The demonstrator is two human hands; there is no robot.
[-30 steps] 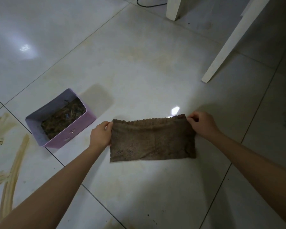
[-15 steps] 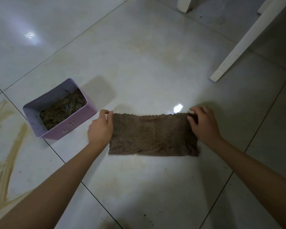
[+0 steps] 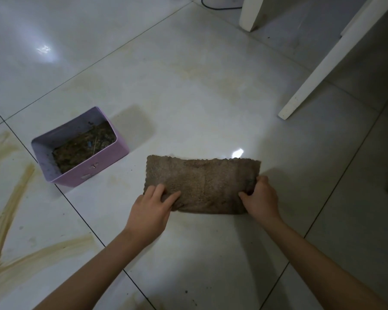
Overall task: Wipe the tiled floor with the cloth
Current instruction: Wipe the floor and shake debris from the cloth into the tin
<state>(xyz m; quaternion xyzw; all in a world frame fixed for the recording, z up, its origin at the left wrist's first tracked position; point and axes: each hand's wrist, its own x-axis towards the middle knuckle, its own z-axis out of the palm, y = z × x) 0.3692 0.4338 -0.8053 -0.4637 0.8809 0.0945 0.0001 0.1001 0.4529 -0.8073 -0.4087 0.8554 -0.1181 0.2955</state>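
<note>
Now L hand [image 3: 151, 211] sits on the near-left corner of the cloth [image 3: 202, 182], thumb & forefinger spread on top and pinching the fabric, which bunches a bit under them. R hand [image 3: 261, 200] is curled round the near-right corner, thumb on top, fingers wrapped over the short edge. Both forearms reach in from the bottom of view. Cloth is brown and fuzzy w/ a scalloped far edge. It lies flat on the tiled floor [image 3: 188, 97] btw the two hands, long side running left-right, on one big pale glossy tile. Just past its far edge there's a small bright glare [image 3: 238, 152] on the tile. To the left, near but not touching the cloth, sits a purple box [image 3: 103, 162] w/ dark crumbly debris [image 3: 83, 148] inside, its near corner on a grout line. Further left, yellowish-brown streaks [image 3: 14, 209] smear the next tile. Far right, a white slanted furniture leg [image 3: 318, 70] stands on the floor; a second white leg [image 3: 252, 12] at top, w/ a black cable [image 3: 215, 6] beside it
</note>
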